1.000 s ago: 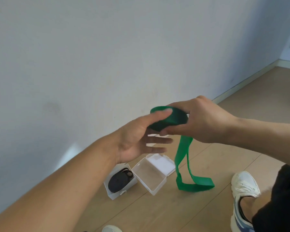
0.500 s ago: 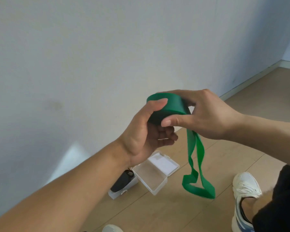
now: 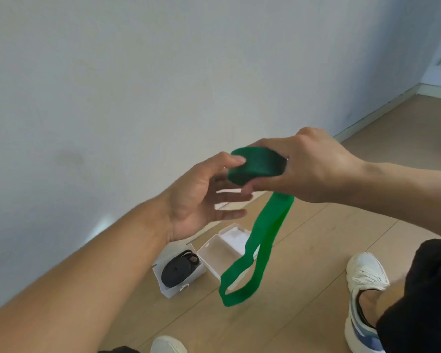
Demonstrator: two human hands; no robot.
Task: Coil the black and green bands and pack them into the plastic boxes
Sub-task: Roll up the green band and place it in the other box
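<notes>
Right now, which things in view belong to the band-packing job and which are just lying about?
Job:
green band, part coiled, held by right hand, left hand thumb on the coil
black band, coiled in its box
open box

Lying about:
shoe at right
shoe toe at bottom edge

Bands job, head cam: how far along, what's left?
Done: black band lies coiled in its open box. In hand: right hand grips the green band, partly coiled; left hand touches the roll; a long loop hangs. Left: finish coiling, pack it into the empty box, probably close both.
</notes>
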